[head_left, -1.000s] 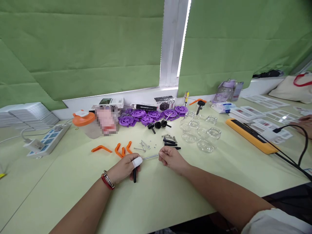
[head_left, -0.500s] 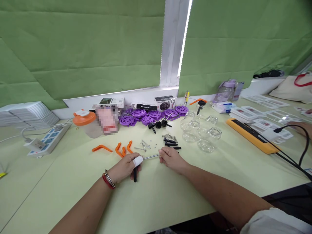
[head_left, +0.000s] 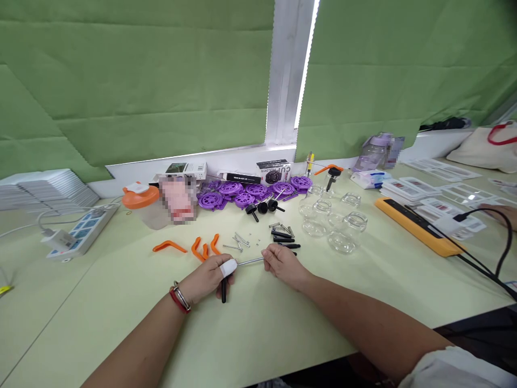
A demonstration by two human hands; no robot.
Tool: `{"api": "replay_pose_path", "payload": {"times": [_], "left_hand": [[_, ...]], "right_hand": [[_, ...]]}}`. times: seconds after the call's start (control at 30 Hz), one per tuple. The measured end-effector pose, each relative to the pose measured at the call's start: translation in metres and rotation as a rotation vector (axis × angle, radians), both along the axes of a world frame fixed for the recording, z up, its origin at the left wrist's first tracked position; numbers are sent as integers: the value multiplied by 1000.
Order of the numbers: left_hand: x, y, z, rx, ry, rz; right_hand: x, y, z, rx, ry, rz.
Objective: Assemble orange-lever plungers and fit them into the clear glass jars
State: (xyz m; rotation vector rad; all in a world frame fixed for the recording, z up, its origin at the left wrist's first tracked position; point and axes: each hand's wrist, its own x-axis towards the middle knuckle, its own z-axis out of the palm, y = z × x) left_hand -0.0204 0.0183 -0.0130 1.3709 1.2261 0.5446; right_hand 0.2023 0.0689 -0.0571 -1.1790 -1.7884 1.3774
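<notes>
We have our left hand (head_left: pixel 208 279) curled around a black handle (head_left: pixel 223 291) whose tip pokes out toward us below the fist, a white wrap on one finger; from that fist a thin metal rod (head_left: pixel 250 261) runs right to our right hand (head_left: pixel 283 264), whose fingertips are pinched on the rod's other end. The rod sits just above the pale green table (head_left: pixel 258 328), near its middle.

Just beyond our hands lie loose screws (head_left: pixel 239 241), a small heap of springs (head_left: pixel 281 228) and a few black pins (head_left: pixel 283 237) (all easy to nudge). To the left of them are orange clips (head_left: pixel 202 248); farther back, purple wheels (head_left: pixel 250 193) and, to the right, clear glass jars (head_left: pixel 335 223).

What could go wrong, as we judge it: the rod is thin and smooth, so a slack pinch may let it slip and roll among the screws. A sideways push could bend it or miss the handle's hole. A forward sweep of the right wrist could scatter the springs, or knock a jar over.
</notes>
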Motion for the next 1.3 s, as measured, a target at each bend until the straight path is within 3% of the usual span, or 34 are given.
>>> {"api": "replay_pose_path", "payload": {"times": [0.23, 0.5, 0.6, 0.87, 1.1, 1.3], "left_hand": [[2, -1, 3, 0, -1, 7], [2, -1, 5, -25, -14, 40], [2, -1, 4, -32, -26, 48], [1, 0, 1, -30, -16, 49], [1, -1, 4, -32, -26, 49], [2, 0, 5, -29, -18, 40]], "right_hand": [[-3, -1, 6, -44, -20, -11], [3, 0, 10, -232, 252, 46], [5, 1, 6, -202, 243, 87], [2, 0, 6, -135, 68, 36], [4, 1, 6, -221, 247, 65], [4, 1, 5, -194, 122, 76]]}}
